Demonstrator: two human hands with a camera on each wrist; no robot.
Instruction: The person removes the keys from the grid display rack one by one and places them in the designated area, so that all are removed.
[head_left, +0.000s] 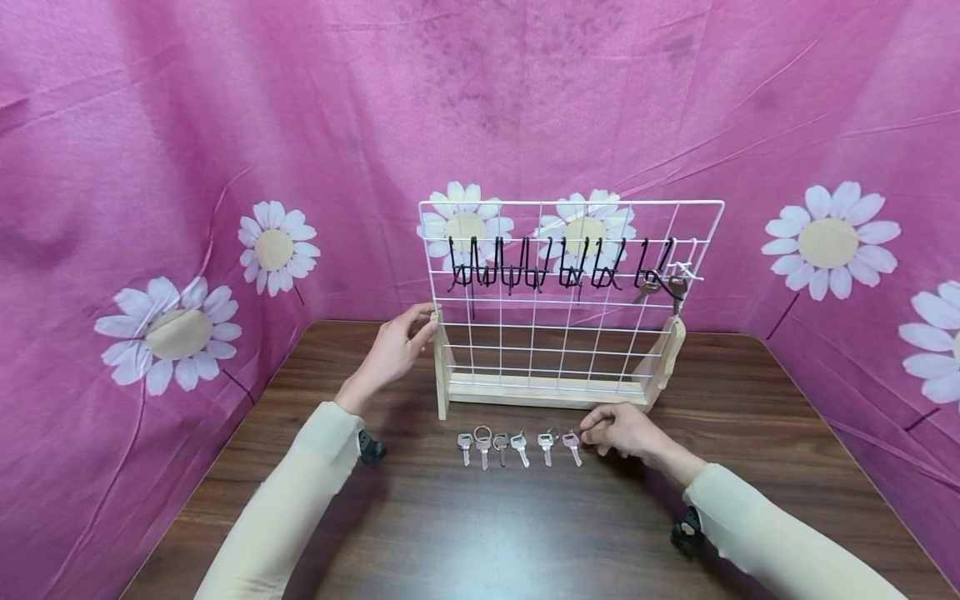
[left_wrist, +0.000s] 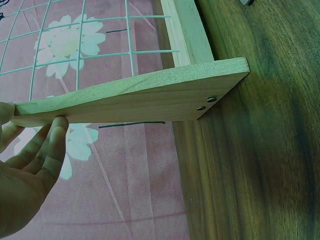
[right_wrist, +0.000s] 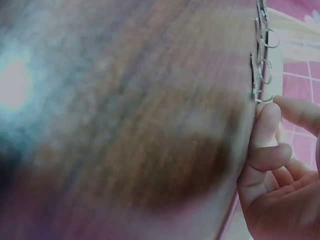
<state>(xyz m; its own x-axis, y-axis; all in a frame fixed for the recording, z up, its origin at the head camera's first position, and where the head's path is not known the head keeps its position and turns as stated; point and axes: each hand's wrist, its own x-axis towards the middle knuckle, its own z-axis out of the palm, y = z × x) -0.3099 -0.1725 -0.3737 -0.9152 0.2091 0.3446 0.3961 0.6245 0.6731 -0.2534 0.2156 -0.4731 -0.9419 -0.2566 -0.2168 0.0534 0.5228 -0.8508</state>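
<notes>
A white wire grid rack (head_left: 532, 323) stands on the table in a wooden frame. My left hand (head_left: 400, 342) pinches the upper end of its left wooden side panel (left_wrist: 125, 95), the thumb above and fingers below in the left wrist view. Several silver keys (head_left: 520, 448) with rings lie in a row before the rack. Beside the rightmost key (head_left: 573, 448) is my right hand (head_left: 621, 428), thumb and index fingertips right at its ring (right_wrist: 266, 98). I cannot tell whether they grip it. Its other fingers are curled.
Black hooks (head_left: 536, 271) hang along the grid's upper part. Keys (head_left: 677, 287) hang from hooks at its right end. The wooden base bar (head_left: 540, 392) lies close behind the row of keys. A pink cloth (head_left: 360, 150) with white daisies surrounds the dark wooden table (head_left: 480, 542).
</notes>
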